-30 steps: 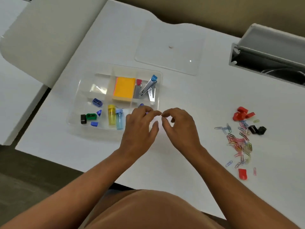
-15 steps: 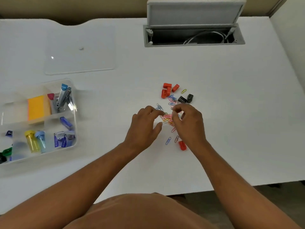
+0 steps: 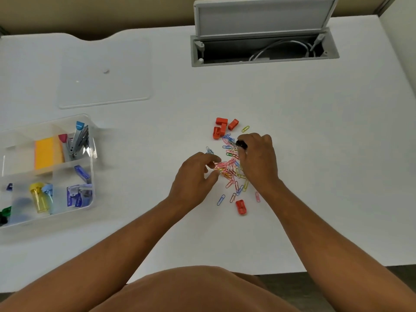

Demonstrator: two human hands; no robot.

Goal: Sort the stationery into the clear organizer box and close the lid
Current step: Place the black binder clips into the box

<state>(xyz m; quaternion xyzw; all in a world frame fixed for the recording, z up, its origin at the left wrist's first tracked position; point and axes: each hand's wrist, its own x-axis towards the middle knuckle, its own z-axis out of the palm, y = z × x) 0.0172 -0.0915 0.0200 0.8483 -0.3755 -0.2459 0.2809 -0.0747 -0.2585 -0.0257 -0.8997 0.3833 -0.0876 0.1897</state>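
A heap of coloured paper clips lies mid-table between my hands. My left hand pinches at pink clips on the heap's left side. My right hand curls its fingers round a small black clip at the heap's far side. Red clips sit just beyond, and one more red clip lies nearer me. The clear organizer box stands open at the left, holding orange sticky notes, staple removers and small coloured items. Its clear lid lies flat behind it.
An open grey cable hatch with a raised flap and white cables is set into the table at the back right. The table's front edge runs close to my body.
My view swung from the organizer box to the clip heap. Both hands moved right onto the heap; my right hand reached farther and closed on the black clip.
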